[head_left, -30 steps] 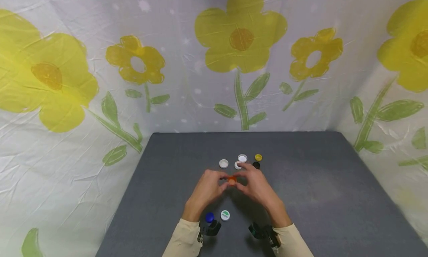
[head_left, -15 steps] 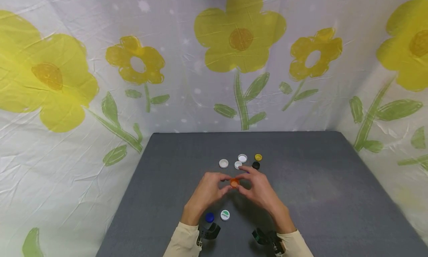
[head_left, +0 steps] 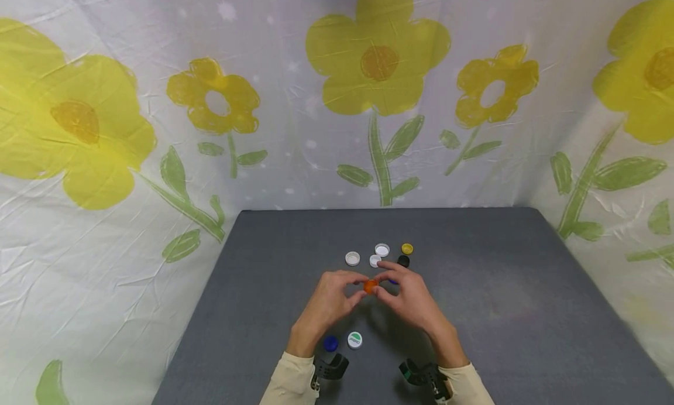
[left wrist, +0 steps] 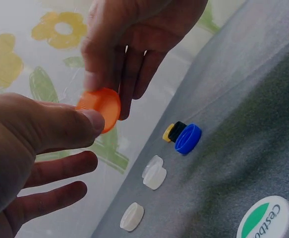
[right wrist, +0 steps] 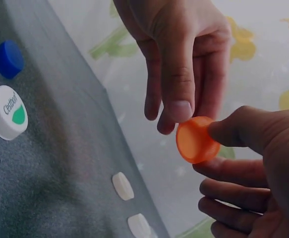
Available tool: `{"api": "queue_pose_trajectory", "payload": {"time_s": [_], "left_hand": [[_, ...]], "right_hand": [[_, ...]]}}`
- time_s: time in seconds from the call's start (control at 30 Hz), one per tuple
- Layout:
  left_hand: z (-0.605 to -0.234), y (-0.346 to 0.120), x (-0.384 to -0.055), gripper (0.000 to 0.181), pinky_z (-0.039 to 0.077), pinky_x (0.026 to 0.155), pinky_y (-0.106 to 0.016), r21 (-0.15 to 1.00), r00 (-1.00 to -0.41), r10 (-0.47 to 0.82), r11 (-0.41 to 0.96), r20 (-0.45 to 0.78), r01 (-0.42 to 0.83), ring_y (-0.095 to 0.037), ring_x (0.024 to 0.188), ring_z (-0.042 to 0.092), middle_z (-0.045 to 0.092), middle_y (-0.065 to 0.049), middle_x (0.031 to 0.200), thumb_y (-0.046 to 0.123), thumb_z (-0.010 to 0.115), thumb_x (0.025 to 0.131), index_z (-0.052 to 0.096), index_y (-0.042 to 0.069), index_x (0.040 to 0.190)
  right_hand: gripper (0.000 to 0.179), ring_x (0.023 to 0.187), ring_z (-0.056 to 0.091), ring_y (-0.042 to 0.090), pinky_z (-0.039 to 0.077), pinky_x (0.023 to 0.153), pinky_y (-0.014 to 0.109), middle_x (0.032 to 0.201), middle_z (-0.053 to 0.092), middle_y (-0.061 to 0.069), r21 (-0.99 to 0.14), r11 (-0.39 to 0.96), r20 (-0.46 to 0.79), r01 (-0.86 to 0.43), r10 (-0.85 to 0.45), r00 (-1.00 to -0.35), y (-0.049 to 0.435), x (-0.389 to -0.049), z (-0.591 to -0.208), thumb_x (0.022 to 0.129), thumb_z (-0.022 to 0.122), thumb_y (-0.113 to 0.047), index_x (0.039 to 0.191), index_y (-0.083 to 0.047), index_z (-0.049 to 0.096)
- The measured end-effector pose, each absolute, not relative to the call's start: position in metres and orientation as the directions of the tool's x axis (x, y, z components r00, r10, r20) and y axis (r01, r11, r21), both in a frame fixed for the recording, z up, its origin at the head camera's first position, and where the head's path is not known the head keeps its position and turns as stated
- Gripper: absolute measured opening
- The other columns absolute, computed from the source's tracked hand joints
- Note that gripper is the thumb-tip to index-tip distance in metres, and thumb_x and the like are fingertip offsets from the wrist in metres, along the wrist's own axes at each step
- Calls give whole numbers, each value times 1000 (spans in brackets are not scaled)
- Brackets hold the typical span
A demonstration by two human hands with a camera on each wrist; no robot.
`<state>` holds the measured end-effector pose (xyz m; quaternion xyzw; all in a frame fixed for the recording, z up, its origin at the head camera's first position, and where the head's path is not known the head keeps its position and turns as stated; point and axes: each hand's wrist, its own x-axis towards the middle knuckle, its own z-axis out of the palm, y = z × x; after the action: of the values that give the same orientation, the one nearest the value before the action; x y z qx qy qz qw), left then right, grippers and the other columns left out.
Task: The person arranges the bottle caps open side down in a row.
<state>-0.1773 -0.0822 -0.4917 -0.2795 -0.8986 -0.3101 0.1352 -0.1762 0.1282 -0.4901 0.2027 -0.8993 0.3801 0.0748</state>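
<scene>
Yellow-flowered cloth (head_left: pixel 289 177) is hanging behind a gray table (head_left: pixel 500 311), on which a green-printed white cap (head_left: pixel 355 340) is lying, with a blue cap (head_left: pixel 330 343) sitting just to its left. Beyond that printed cap, up off the surface, the left hand (head_left: pixel 329 295) and the right hand (head_left: pixel 404 291) are pinching an orange cap (right wrist: pixel 193 140) from opposite sides. Looking like thin plastic, it is probably handling light, fairly stiff and hardly fragile, its ridged sidewall (right wrist: pixel 211 147) seemingly offering surer hold than its smooth face.
</scene>
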Motion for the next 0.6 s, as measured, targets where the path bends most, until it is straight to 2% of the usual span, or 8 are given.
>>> {"api": "queue_pose_trajectory", "payload": {"time_s": [0.17, 0.37, 0.47, 0.6], "left_hand": [[-493, -81, -177, 22, 57, 89, -31, 480, -796, 417, 639, 439, 600, -13, 99, 72, 77, 3, 107, 18, 81, 86, 78, 15, 108], [-493, -80, -177, 20, 58, 85, -31, 513, -798, 383, 618, 466, 596, -12, 97, 72, 77, 1, 106, 19, 76, 91, 77, 13, 109], [-491, -80, -176, 19, 59, 82, -32, 598, -831, 327, 581, 450, 552, -12, 94, 73, 77, 0, 104, 20, 73, 93, 77, 11, 110], [-486, -81, -175, 17, 60, 77, -30, 752, -904, 220, 502, 367, 428, -12, 85, 73, 78, 1, 99, 21, 73, 93, 78, 12, 107]], "right_hand": [[12, 126, 60, 25, 50, 100, 48, 137, 63, -2, -698, 609, 262, -377, -273, -926, 128, -175, -490, 94, 71, -30, 101, -21, 77], [17, 122, 64, 24, 52, 97, 48, 133, 66, -1, -695, 599, 328, -397, -228, -917, 128, -176, -491, 95, 69, -34, 100, -20, 78], [18, 121, 64, 23, 52, 98, 48, 132, 67, -2, -675, 602, 382, -427, -210, -900, 129, -176, -491, 92, 73, -32, 104, -19, 78], [30, 124, 62, 22, 51, 100, 47, 135, 65, -4, -638, 595, 458, -490, -219, -862, 129, -176, -492, 85, 82, -26, 113, -18, 76]]}}
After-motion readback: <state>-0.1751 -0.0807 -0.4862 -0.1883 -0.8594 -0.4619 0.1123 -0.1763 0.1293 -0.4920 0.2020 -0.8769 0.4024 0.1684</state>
